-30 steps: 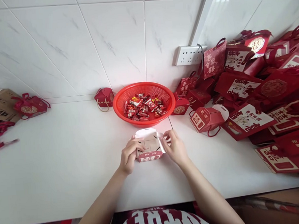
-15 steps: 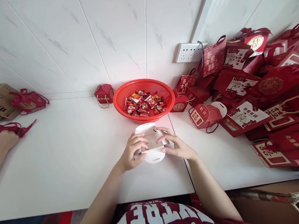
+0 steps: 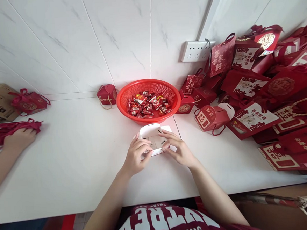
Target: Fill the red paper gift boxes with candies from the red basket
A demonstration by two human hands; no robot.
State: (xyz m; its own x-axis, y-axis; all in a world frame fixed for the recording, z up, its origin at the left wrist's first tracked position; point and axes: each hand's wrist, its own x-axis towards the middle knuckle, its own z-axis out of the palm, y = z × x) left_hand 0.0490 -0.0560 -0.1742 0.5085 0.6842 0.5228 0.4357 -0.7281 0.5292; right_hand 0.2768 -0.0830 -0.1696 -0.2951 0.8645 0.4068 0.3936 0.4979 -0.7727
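Note:
A small gift box [image 3: 152,132], white on its inside and open at the top, is on the white table right in front of me. My left hand [image 3: 136,153] grips its near left side, thumb and fingers pinching the wall. On the near right side my right hand [image 3: 178,148] holds the same box, with fingers reaching over the edge. Dark slits show in the inner walls. The near flap is raised between my two thumbs. Just beyond the box stands a red plastic basket [image 3: 178,108] with wrapped sweets [image 3: 149,104] in it.
Many red gift boxes [image 3: 251,87] are heaped along the right side. A small red box [image 3: 107,96] stands left of the basket. Another person's hand [image 3: 20,138] rests on red ribbons [image 3: 2,130] at the far left. A power socket [image 3: 196,51] is on the wall.
The near flap, which lay outward toward me, is now folded up. The other person's hand has moved right and farther into view with the ribbons.

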